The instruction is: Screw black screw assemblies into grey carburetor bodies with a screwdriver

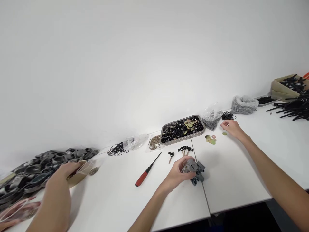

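My left hand [178,174] is closed around a grey molded plastic part [198,172] with several tube-like sockets, just above the table. My right hand [233,129] is at the back, its thumb and fingers pinched together; whatever may be between them is too small to make out. Beside it stands a clear plastic bag [212,120] of small dark metal pieces. A greenish washer [224,133] lies below these fingers, and a small pile of yellowish and pink washers [210,139] is to their left. Several black-headed screws [185,149] rest behind the grey part.
A red-handled screwdriver [144,175] lies left of my hand. Behind it stands a metal tray [178,139] of black parts and washers. At the left, another person's arm [56,193] reaches to a cup [84,169] near piled grey rings [58,158]. Black rods [295,106] lie far right.
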`<state>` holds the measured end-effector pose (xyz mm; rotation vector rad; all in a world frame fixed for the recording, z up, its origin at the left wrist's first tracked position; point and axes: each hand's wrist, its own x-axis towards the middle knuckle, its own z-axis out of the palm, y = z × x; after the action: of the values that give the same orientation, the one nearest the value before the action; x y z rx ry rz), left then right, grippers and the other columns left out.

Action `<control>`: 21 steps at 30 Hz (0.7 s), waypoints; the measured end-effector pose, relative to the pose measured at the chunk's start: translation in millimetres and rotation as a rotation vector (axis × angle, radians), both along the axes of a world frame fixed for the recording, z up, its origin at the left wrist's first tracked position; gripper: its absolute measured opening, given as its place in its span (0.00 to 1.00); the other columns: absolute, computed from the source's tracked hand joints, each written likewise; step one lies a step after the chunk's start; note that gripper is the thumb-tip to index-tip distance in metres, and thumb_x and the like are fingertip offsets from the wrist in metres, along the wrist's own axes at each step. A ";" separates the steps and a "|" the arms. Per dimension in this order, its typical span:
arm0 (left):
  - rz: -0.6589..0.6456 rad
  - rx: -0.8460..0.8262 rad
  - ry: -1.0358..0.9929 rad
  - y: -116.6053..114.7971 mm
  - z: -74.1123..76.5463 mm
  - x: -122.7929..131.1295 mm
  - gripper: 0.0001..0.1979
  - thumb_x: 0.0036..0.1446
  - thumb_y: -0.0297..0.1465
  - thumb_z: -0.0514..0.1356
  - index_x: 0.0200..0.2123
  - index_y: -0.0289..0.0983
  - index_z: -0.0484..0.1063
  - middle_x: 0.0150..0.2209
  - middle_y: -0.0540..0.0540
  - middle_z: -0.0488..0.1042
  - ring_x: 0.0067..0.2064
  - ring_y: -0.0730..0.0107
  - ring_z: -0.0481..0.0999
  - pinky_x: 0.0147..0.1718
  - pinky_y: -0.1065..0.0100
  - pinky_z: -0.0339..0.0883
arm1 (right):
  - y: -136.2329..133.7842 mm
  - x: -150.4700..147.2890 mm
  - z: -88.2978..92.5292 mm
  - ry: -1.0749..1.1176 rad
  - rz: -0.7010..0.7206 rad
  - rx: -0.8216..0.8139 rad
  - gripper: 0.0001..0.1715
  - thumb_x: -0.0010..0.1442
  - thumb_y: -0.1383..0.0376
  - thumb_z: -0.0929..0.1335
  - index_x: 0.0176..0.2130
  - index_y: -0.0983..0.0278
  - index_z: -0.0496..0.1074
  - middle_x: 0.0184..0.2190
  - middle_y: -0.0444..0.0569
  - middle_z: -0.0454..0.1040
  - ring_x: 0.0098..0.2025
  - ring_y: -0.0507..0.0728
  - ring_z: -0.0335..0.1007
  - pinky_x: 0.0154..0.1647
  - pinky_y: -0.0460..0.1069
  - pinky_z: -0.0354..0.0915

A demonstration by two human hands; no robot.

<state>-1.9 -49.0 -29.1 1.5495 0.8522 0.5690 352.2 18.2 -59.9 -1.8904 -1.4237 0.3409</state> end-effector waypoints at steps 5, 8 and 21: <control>-0.094 0.105 0.070 1.4 -3.9 -28.3 0.29 0.43 0.28 0.69 0.52 0.42 0.71 0.51 0.43 0.68 0.50 0.60 0.69 0.48 0.63 0.64 | 2.7 -0.6 -3.2 -0.010 0.043 -0.009 0.09 0.56 0.64 0.65 0.29 0.64 0.73 0.30 0.48 0.76 0.32 0.56 0.69 0.35 0.50 0.62; -0.032 0.214 0.118 -0.7 -7.8 -38.7 0.30 0.43 0.29 0.70 0.52 0.43 0.72 0.48 0.44 0.67 0.49 0.60 0.68 0.50 0.61 0.63 | 3.4 -0.1 -7.2 -0.010 0.063 -0.024 0.10 0.56 0.64 0.65 0.30 0.65 0.74 0.31 0.49 0.76 0.33 0.55 0.70 0.36 0.49 0.62; 0.187 0.349 0.332 -3.5 -18.4 -74.0 0.28 0.50 0.32 0.65 0.55 0.44 0.67 0.55 0.43 0.69 0.57 0.56 0.67 0.58 0.58 0.60 | 3.9 7.6 -14.7 0.009 0.111 -0.132 0.09 0.54 0.63 0.67 0.32 0.67 0.74 0.30 0.50 0.76 0.31 0.53 0.69 0.35 0.46 0.62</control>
<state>-75.9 -52.5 -47.5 1.9288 1.2075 0.6279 359.8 22.0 -74.6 -1.9145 -1.5365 0.5075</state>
